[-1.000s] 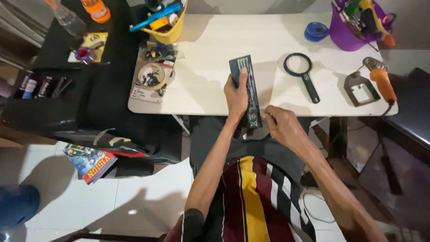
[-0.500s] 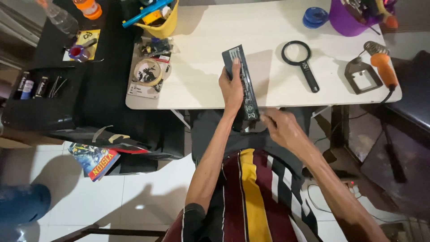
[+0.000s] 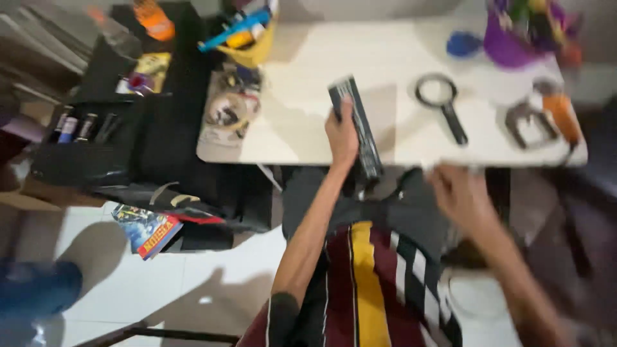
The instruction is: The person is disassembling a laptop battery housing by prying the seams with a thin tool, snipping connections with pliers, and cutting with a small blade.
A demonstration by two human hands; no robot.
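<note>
A: Where is the long black battery pack?
B: Centre of the frame, lying across the white table's near edge, with the left hand clamped on its left side.
A: And the right hand?
B: Blurred at right of centre, just below the table edge, holding nothing; I cannot tell how its fingers are set.
A: Nearby?
B: A magnifying glass to the right and a yellow cup of tools at upper left.
</note>
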